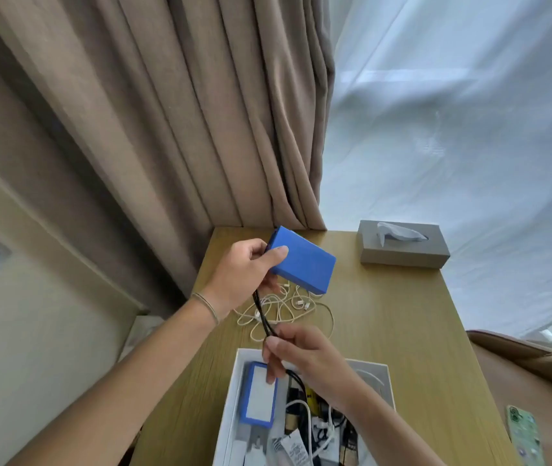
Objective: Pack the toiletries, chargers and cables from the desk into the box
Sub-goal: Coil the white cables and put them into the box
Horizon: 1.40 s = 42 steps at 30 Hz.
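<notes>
The left hand (244, 274) grips a blue power pack (301, 260) at its corner, above the desk (402, 317). The right hand (301, 351) pinches its black cable (262, 314) over the white box (230, 415). The pack looks rigid and rather heavy, while the cable is limp and probably needs coiling first. White cables (288, 307) lie on the desk.

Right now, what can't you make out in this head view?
- White box: near end cut off by the bottom edge; right hand covers part of its contents.
- Black cable: its join to the blue pack is hidden by the left hand.
- Phone: cut off at the bottom edge.
</notes>
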Available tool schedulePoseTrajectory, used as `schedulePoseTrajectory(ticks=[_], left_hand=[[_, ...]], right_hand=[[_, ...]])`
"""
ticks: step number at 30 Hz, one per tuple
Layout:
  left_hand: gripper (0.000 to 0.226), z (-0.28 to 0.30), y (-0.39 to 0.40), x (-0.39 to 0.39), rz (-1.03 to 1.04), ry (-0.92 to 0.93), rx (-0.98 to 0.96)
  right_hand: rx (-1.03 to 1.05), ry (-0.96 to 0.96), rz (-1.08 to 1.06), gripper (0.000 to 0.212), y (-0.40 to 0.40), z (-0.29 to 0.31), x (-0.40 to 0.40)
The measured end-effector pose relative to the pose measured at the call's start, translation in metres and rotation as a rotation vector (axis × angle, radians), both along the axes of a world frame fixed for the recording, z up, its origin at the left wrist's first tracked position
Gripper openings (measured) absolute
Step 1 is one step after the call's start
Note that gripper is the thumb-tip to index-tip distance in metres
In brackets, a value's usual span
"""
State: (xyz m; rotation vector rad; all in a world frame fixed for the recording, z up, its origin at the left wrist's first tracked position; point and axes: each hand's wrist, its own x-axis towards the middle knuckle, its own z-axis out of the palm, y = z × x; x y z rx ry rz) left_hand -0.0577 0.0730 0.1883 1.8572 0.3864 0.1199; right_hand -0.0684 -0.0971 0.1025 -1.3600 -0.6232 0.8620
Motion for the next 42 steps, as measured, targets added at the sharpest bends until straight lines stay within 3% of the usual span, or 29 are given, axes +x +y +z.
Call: schedulePoseTrajectory(ticks=[7,15,18,20,24,26,29,31,36,39,42], left_hand=[[0.037,-0.040,0.019,-0.046,-0.155,0.136,-0.324],[0.047,-0.091,0.016,-0.090,-0.426,0.291,-0.454],[0.041,-0.104,0.014,-0.101,-0.440,0.368,-0.336],[0.028,-0.115,0.012,-0.107,-0.325,0.346,-0.182],[0.006,-0.147,0.015,-0.122,0.056,0.196,0.354],[0.020,-0.163,0.017,-0.129,0.097,0.235,0.478],[0.046,-0.186,0.018,-0.136,0.040,0.366,0.465],[0.053,-0.197,0.017,-0.139,0.012,0.392,0.460],[0.055,-0.204,0.016,-0.142,0.048,0.379,0.416],[0.055,-0.206,0.015,-0.142,0.059,0.387,0.403],[0.054,-0.208,0.015,-0.143,0.064,0.393,0.391]], right_hand=[[-0.153,0.122,-0.066,0.038,-0.050,-0.009,0.006],[-0.176,0.317,-0.269,0.018,-0.058,-0.020,-0.017],[-0.263,0.314,-0.289,0.022,-0.063,-0.032,-0.022],[-0.329,0.282,-0.265,0.022,-0.067,-0.040,-0.023],[-0.540,0.175,-0.214,0.022,-0.073,-0.053,-0.010],[-0.674,0.058,-0.113,0.025,-0.073,-0.054,0.003],[-0.846,-0.052,0.102,0.036,-0.066,-0.055,0.023],[-0.954,-0.124,0.253,0.030,-0.057,-0.055,0.030],[-1.106,-0.207,0.450,0.026,-0.024,-0.070,0.034],[-1.146,-0.264,0.506,0.039,-0.013,-0.084,0.032],[-1.157,-0.360,0.525,0.027,-0.012,-0.096,0.028]])
